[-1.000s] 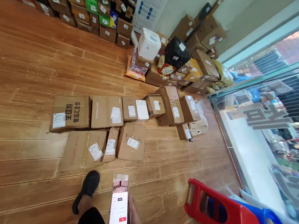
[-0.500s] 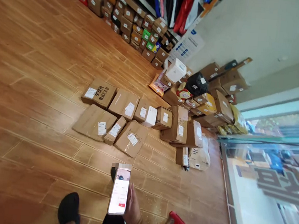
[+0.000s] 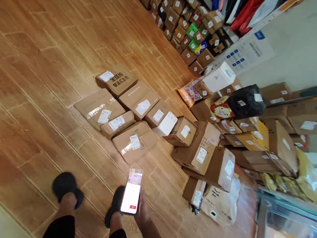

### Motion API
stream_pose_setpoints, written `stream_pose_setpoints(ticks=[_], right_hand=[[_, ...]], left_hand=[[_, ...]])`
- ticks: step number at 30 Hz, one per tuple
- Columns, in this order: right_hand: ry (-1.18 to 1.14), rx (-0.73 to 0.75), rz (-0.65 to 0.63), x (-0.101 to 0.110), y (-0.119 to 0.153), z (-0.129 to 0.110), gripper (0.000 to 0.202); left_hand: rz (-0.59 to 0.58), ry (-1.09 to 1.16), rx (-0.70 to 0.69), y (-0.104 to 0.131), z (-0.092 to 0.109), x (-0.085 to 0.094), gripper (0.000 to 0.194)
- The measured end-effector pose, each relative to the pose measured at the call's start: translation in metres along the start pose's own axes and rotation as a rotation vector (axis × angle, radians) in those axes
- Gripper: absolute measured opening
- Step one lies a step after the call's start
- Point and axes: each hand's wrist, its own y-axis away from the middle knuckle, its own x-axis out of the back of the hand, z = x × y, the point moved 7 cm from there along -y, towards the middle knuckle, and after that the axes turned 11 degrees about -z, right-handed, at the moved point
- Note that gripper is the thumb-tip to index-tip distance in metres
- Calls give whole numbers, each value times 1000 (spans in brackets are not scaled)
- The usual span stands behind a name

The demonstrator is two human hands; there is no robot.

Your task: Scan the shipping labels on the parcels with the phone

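Note:
My right hand (image 3: 142, 211) is closed around a smartphone (image 3: 131, 195), its lit screen facing up at me. White fills most of the display, with a small red button near the bottom. My left hand is outside the picture. Beyond the phone, a flat cardboard box (image 3: 131, 137) with a white label lies on the floor. A narrow box (image 3: 113, 127) and a wide flat box (image 3: 92, 103) sit to its left. Behind them stand a box with black printing (image 3: 123, 79), a plain brown box (image 3: 134, 94) and a small white box (image 3: 168, 121).
Stacked parcels line the wall at right, among them a black wrapped parcel (image 3: 245, 101). Several small boxes (image 3: 172, 17) are piled below a shelf at the back. A glass panel (image 3: 293, 236) stands at lower right. My feet in dark shoes (image 3: 66, 187) are on the wooden floor (image 3: 53, 75).
My view has turned and tilted, so the back-wall parcels appear further right and larger. The phone's screen content differs. Both shoes show more fully, and the red frame at the bottom is out of view.

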Motion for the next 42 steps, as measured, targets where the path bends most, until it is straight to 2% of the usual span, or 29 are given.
stream_pose_setpoints(ticks=[3,5,9,15,19,24,26,32,42], right_hand=[[72,-9,-6,37,-34,-13,65],[125,20,-8,55,-60,-22,63],[193,69,-27,75,-107,-31,58],[248,73,-104,78,-161,-37,65],[294,112,-146,72,-186,-44,51],[337,146,-195,63,-201,-52,48],[346,156,-205,61,-205,-56,49],[361,172,-211,58,-216,-65,54],[339,157,-210,55,-218,-64,59]], left_hand=[[-35,32,-23,-71,45,-44,57],[-48,48,-39,-109,57,-66,60],[-38,76,-71,-154,46,-99,65],[-4,88,-98,-189,23,-132,60],[10,74,-91,-202,16,-146,58],[4,54,-37,-204,11,-147,64],[-10,53,0,-204,10,-145,66],[-18,55,105,-198,9,-146,54],[-35,62,156,-199,3,-145,62]])
